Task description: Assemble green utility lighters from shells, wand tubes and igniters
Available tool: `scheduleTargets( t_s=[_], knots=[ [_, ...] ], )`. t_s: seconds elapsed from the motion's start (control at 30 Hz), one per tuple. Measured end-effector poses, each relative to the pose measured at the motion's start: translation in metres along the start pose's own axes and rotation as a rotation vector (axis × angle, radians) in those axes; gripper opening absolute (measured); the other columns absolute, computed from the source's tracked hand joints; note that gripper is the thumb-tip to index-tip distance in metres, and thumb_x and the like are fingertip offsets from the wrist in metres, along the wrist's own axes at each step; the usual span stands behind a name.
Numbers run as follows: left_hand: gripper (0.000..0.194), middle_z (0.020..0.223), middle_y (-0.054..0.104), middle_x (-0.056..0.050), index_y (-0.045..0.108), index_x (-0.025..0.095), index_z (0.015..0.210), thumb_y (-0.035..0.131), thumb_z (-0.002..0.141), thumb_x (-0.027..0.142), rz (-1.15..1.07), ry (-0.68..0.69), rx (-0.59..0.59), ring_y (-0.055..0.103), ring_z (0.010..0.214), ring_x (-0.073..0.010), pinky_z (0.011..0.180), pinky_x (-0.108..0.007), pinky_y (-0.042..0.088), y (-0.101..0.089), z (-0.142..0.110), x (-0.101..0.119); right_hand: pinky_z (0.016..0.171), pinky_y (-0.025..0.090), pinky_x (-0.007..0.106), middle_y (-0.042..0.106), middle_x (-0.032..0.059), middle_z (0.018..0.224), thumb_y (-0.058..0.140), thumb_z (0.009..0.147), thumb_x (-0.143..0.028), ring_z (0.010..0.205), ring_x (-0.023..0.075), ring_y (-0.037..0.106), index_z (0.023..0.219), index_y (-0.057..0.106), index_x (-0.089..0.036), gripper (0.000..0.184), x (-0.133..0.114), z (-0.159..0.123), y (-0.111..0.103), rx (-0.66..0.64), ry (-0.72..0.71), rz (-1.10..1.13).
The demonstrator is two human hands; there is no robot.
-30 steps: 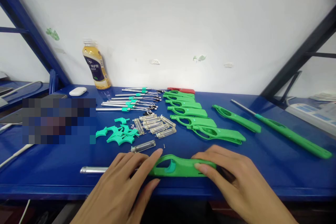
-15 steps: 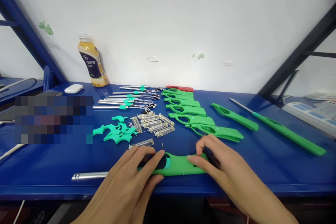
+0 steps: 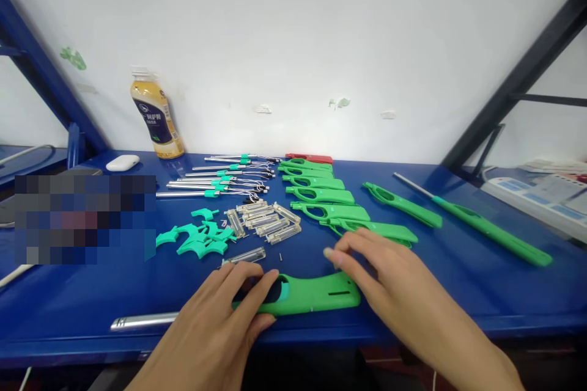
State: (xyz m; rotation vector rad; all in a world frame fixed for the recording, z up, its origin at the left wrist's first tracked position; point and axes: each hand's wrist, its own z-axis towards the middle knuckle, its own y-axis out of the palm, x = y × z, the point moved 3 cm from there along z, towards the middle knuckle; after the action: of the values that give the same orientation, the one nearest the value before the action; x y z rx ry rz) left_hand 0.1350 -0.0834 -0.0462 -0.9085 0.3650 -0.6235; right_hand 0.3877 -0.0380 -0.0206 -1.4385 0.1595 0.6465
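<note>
In the head view, my left hand (image 3: 224,305) is closed around a green long-nosed lighter (image 3: 321,295) lying at the table's front edge. Its metal tube (image 3: 144,321) points left from under my wrist. A teal trigger (image 3: 284,290) shows in the finger opening beside my left fingers. The slotted handle end faces right. My right hand (image 3: 380,269) hovers just above and right of that end, apart from it, thumb stretched out and index finger bent. Nothing shows in it. Beyond my hands lie a clear fuel tank (image 3: 247,256) and a tiny screw or pin (image 3: 281,256).
Teal triggers (image 3: 202,238) and clear tanks (image 3: 270,220) lie in piles. Behind are metal tubes with wires (image 3: 215,183), green shells (image 3: 325,195) and a red shell (image 3: 309,159). Another green lighter (image 3: 495,232) lies right. A bottle (image 3: 156,116) and white case (image 3: 123,163) stand back left.
My right hand has let go of the lighter's handle end and lifted, baring the slot. My left hand keeps its hold. The whole view has shifted slightly.
</note>
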Motion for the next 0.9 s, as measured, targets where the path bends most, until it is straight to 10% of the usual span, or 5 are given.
scheduleTargets(
  t_s=[0.3,0.9],
  knots=[
    [0.037,0.121,0.077,-0.008,0.062,0.019,0.139,0.037,0.112,0.022,0.189,0.068,0.046,0.075,0.108,-0.0254,0.087,-0.038,0.064,-0.005,-0.013,-0.01,0.057,0.02,0.035,0.075,0.0043,0.079,0.043,0.113,-0.04,0.066,0.0214,0.068,0.085,0.066,-0.022,0.041,-0.06,0.054,0.008,-0.259,-0.425,-0.493],
    [0.044,0.126,0.076,-0.006,0.059,0.021,0.144,0.037,0.107,0.012,0.248,0.052,-0.009,0.074,0.111,-0.0225,0.091,-0.034,0.06,-0.001,-0.024,-0.012,0.061,0.022,0.033,0.068,0.0013,0.078,0.047,0.106,-0.027,0.062,0.015,0.049,0.087,0.059,-0.02,0.024,-0.059,0.066,0.005,-0.436,-0.506,-0.405]
  ],
)
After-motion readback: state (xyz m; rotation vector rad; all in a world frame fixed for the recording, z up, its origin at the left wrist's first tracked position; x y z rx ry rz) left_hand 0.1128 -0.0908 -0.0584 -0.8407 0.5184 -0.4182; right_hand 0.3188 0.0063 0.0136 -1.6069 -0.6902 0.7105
